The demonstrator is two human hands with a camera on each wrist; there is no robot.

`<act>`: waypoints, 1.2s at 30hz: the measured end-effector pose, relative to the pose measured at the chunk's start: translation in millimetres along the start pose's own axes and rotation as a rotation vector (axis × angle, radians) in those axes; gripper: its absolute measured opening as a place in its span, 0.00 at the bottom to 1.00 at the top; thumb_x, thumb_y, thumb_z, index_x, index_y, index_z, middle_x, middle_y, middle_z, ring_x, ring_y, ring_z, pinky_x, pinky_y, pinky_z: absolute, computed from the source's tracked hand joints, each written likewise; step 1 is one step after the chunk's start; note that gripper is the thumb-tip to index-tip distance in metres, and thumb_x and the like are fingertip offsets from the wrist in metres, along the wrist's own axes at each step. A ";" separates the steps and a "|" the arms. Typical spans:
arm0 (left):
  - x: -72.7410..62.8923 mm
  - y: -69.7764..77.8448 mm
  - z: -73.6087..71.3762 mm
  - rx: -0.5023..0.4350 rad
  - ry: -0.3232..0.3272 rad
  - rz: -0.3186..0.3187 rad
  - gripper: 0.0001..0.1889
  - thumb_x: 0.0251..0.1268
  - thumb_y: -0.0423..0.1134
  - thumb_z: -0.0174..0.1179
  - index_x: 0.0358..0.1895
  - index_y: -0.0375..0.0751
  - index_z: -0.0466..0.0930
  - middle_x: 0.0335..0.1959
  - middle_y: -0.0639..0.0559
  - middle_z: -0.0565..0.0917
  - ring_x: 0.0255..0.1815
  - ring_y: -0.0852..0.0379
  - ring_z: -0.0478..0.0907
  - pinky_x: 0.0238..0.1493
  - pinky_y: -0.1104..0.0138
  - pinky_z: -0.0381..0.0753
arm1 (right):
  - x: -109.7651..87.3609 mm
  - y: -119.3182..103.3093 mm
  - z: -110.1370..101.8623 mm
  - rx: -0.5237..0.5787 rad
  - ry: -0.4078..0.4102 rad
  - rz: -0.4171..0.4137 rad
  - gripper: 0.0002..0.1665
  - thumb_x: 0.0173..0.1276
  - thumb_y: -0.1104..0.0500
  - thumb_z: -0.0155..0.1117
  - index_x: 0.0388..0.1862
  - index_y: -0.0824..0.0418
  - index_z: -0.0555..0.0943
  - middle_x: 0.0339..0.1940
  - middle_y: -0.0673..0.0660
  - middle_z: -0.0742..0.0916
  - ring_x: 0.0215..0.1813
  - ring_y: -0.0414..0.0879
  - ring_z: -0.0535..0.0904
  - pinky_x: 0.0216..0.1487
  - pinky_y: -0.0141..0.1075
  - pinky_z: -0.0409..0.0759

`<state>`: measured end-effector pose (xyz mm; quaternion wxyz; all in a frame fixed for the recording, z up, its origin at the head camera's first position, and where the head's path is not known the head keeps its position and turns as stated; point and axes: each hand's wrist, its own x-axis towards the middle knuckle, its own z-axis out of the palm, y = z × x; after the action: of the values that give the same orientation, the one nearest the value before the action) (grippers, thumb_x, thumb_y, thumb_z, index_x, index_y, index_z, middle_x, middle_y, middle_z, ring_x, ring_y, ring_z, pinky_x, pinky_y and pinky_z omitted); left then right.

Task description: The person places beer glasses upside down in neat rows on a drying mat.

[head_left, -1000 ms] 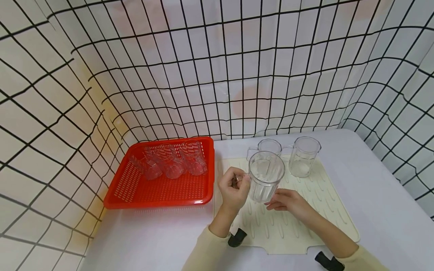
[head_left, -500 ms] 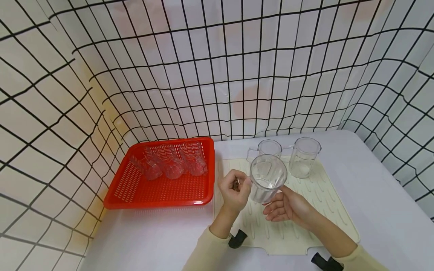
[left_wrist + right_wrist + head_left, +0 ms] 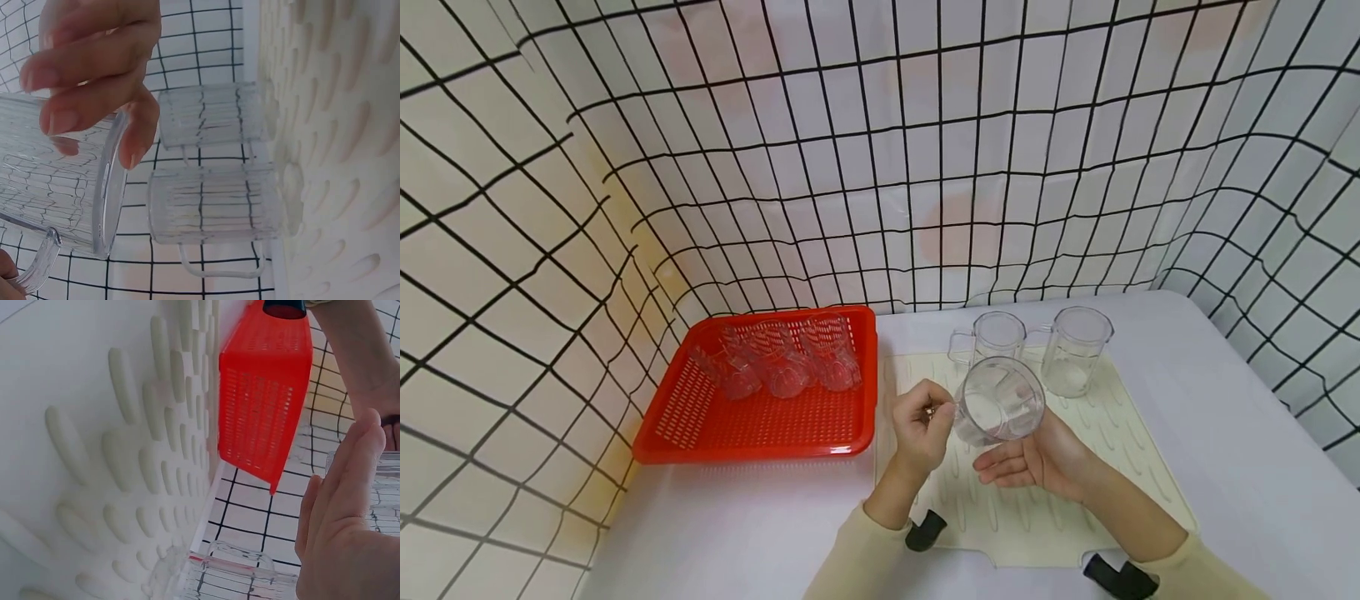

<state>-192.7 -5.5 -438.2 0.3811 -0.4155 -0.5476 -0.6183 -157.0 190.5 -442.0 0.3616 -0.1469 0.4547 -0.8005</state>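
My left hand (image 3: pixel 920 429) grips the handle of a clear glass mug (image 3: pixel 996 404), fingers curled round it. The mug is held tilted above the cream mat, its round mouth facing up toward the head camera. My right hand (image 3: pixel 1052 462) is beside and below the mug, palm turned upward and fingers extended. In the left wrist view the right hand's fingers (image 3: pixel 94 69) lie along the mug's side near one end. The right wrist view shows that hand (image 3: pixel 344 519) with straight fingers, overlapping the mug. Behind, two more clear mugs (image 3: pixel 1077 354) (image 3: pixel 215 206) stand on the mat.
A cream ridged drying mat (image 3: pixel 1022 529) lies on the white table (image 3: pixel 752 533). To the left, a red plastic basket (image 3: pixel 760 446) holds several clear glass mugs (image 3: pixel 786 375) lying on their sides. Black wire grid panels (image 3: pixel 910 183) enclose the back and sides.
The held mug has tipped further, its mouth shifting slightly right and down. My right hand has turned from fingertips at the mug's base to an upturned palm. The left hand keeps its grip.
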 end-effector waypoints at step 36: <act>-3.9 2.6 -2.4 0.114 -0.262 0.103 0.09 0.44 0.29 0.52 0.15 0.43 0.63 0.11 0.52 0.65 0.14 0.60 0.64 0.19 0.76 0.66 | 1.8 -22.1 10.5 -0.096 0.290 -0.001 0.36 0.75 0.38 0.39 0.67 0.65 0.57 0.50 0.61 0.79 0.46 0.50 0.83 0.43 0.41 0.83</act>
<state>-189.1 -8.2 -441.1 0.3604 -0.4979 -0.6050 -0.5062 -162.1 189.9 -418.0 0.2843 -0.0472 0.5397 -0.7910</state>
